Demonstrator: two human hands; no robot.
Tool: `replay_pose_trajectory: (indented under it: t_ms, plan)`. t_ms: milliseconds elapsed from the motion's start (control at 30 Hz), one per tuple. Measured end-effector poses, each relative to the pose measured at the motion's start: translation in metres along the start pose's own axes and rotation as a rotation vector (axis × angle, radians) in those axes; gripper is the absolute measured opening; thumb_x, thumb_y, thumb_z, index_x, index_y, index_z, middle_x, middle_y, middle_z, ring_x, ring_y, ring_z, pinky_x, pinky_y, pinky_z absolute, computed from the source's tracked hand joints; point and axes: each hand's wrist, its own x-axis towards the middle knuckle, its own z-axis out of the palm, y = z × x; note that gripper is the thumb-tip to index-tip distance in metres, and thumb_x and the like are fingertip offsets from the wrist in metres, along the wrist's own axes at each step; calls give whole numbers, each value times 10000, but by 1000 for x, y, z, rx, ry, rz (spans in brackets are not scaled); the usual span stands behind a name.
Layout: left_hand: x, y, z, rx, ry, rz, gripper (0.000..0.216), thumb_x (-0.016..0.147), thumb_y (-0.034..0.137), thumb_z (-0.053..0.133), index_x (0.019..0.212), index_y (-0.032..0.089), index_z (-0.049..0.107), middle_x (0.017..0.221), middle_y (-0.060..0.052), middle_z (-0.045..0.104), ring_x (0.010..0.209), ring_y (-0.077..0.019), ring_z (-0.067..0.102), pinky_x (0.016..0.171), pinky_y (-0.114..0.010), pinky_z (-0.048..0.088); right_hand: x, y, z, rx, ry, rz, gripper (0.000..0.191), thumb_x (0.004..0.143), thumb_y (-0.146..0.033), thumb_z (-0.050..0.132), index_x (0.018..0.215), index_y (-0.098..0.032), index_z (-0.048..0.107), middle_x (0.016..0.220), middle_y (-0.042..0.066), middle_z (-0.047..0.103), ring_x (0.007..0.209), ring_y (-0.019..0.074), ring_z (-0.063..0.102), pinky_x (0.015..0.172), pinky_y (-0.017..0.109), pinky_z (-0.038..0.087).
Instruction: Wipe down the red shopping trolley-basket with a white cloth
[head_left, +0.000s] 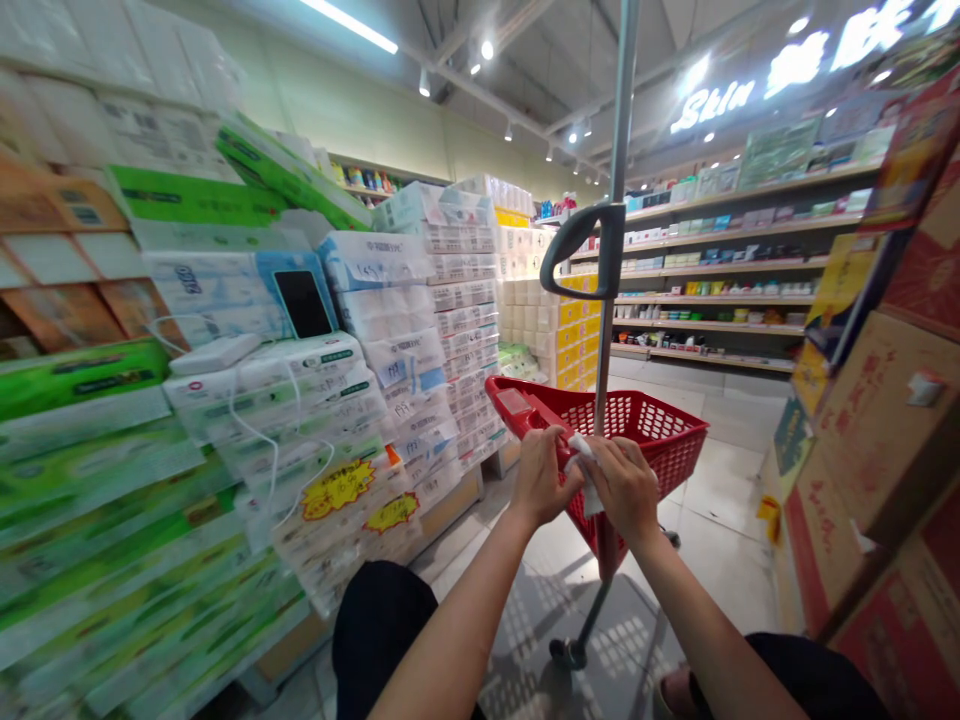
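Observation:
A red plastic shopping cart basket with perforated walls stands on a grey pole frame in front of me. My left hand is closed around the red handle along the near edge of the basket. Just to its right, my right hand is closed on a crumpled white tissue, pressed against that same edge. The two hands nearly meet at the tissue. Above them, a dark grey loop grip is fixed to the upright metal pole.
Stacked tissue packs rise close on the left, with a phone and a white charger with cables on them. Cardboard cartons line the right side. Stocked shelves stand behind the cart. Caster wheels rest on the tiled floor.

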Motion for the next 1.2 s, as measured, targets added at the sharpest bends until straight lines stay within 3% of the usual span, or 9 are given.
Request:
replay_pose_trajectory:
  t_ms: [133, 233, 433, 567, 700, 800, 967, 1100, 1200]
  plan:
    - [-2, 1, -1, -19, -6, 1, 472, 805, 259, 492, 1258, 183, 381, 1026, -81, 510, 973, -252, 474, 900, -446, 410, -8, -24, 2, 109, 58, 59, 367, 957, -287, 492, 1314, -306, 577, 1164, 27, 678, 1055, 248, 556, 942, 421, 462]
    - [-3, 0, -2, -52, 0, 27, 483, 797, 253, 469, 1264, 182, 372, 1066, -93, 499, 992, -256, 470, 904, -450, 410, -8, -30, 3, 169, 49, 10, 377, 959, -254, 480, 1317, -321, 574, 1193, 20, 670, 1061, 239, 568, 953, 422, 469]
    - [-1, 1, 1, -14, -3, 13, 530, 760, 216, 552, 1252, 199, 356, 1015, -73, 509, 957, -254, 475, 892, -442, 410, -8, 15, -3, -21, 80, -72, 338, 930, -249, 542, 1236, -351, 643, 1185, 17, 665, 1074, 244, 562, 923, 402, 489]
    - [2, 4, 2, -1, -20, 21, 480, 752, 208, 559, 1202, 206, 391, 998, -72, 511, 954, -257, 473, 894, -446, 402, 30, 38, -21, -149, 109, -98, 260, 924, -273, 557, 1128, -343, 703, 1105, 42, 661, 1032, 235, 571, 906, 389, 489]
    - [1, 5, 1, -5, -15, 38, 429, 748, 206, 553, 1157, 210, 423, 987, -70, 512, 954, -256, 476, 885, -441, 400, 94, 39, -42, -170, 364, 3, 218, 924, -306, 551, 1064, -301, 718, 1088, 64, 621, 1063, 247, 532, 940, 424, 456]
    - [0, 6, -1, 2, -6, 37, 430, 748, 211, 551, 1158, 205, 423, 968, -66, 517, 934, -253, 474, 879, -442, 396, 113, 33, -44, -87, 399, -30, 201, 917, -315, 566, 1057, -289, 707, 1071, 57, 615, 1044, 231, 546, 950, 420, 447]
    - [0, 3, -2, 18, -7, 27, 410, 741, 216, 566, 1130, 208, 440, 942, -62, 518, 914, -250, 475, 861, -430, 398, 65, 23, -20, 29, 354, -46, 185, 905, -294, 590, 1059, -280, 692, 1031, 57, 641, 1014, 226, 577, 934, 421, 463]
    - [1, -2, -3, 22, 11, 15, 415, 734, 213, 574, 1128, 215, 445, 954, -59, 519, 922, -251, 482, 853, -424, 399, 19, 21, -5, 76, 92, -118, 209, 916, -258, 564, 1052, -325, 708, 1069, 28, 670, 1013, 215, 581, 917, 393, 490]
    - [1, -6, -4, 21, 17, -1, 418, 729, 192, 564, 1128, 217, 440, 961, -53, 517, 933, -248, 486, 862, -421, 400, 16, 20, -5, 82, -39, -139, 236, 918, -257, 559, 1072, -350, 712, 1056, 18, 677, 997, 211, 579, 882, 364, 511]
